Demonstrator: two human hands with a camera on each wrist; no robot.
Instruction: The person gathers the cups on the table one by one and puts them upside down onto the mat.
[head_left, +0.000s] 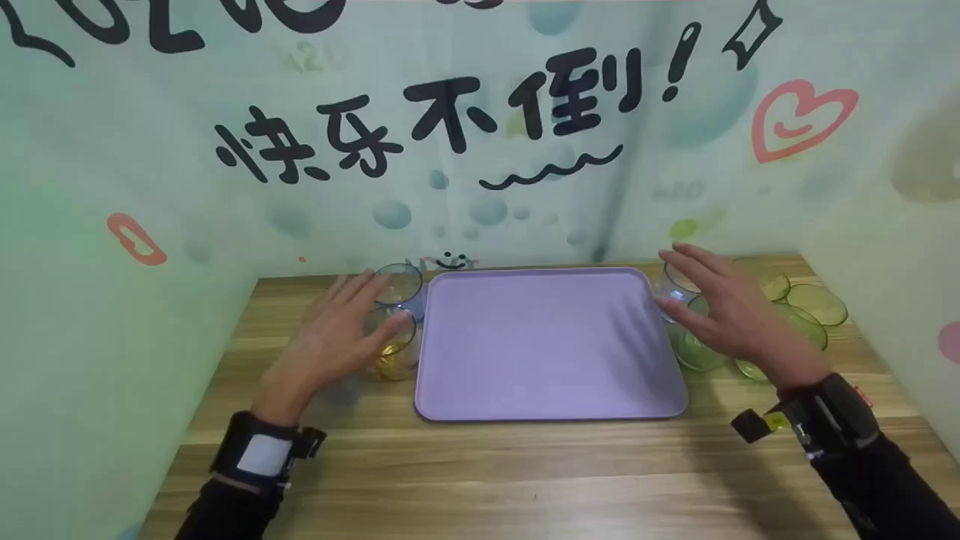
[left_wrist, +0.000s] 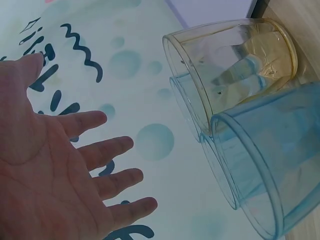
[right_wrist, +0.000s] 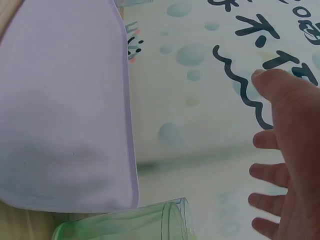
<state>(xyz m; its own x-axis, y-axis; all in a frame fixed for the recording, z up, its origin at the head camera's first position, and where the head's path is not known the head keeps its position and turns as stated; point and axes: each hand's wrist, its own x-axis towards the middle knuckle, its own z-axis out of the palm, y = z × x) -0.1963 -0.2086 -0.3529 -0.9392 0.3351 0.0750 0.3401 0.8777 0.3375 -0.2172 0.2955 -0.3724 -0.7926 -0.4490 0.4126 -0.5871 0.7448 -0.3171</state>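
One lilac tray (head_left: 547, 345) at mid-frame; two cups, yellow (head_left: 394, 349) and blue (head_left: 399, 283), at its left, several green bowls (head_left: 814, 304) right. Left hand (head_left: 334, 337) and right hand (head_left: 731, 307) hover spread, holding nothing.

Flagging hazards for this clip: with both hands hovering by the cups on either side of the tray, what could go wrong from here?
1. The yellow cup and blue cup stand close together, so the open left hand might knock one while taking the other.
2. The green bowls overlap beside the right hand; lifting one could drag another.
3. The bowls sit near the table edge by the wall and could slide off.
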